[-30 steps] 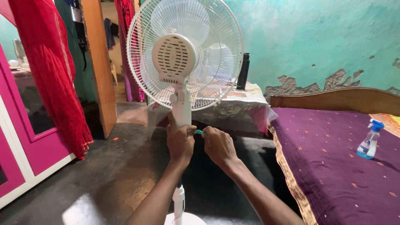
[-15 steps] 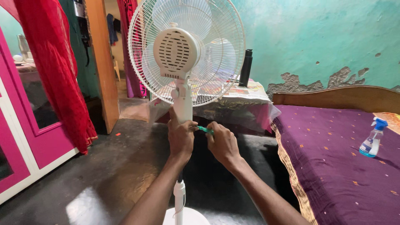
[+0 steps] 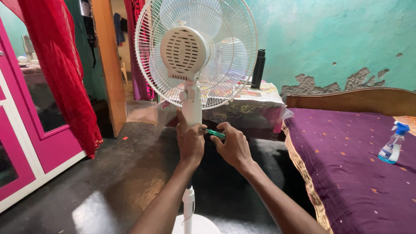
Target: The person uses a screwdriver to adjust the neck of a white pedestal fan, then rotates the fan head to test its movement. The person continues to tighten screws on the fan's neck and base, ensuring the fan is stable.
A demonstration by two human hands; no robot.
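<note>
Raised slightly since the earlier frame, my left hand (image 3: 190, 139) clamped the white fan neck (image 3: 191, 106) steady while my right hand (image 3: 234, 145) gripped the green screwdriver (image 3: 214, 133) against it.

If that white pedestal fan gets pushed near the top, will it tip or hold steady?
Probably top-heavy: the pedestal fan carries a wide cage and motor on a thin pole over a small round base. The left hand gripping the column likely steadies it. The wire grille looks light and may flex.
</note>
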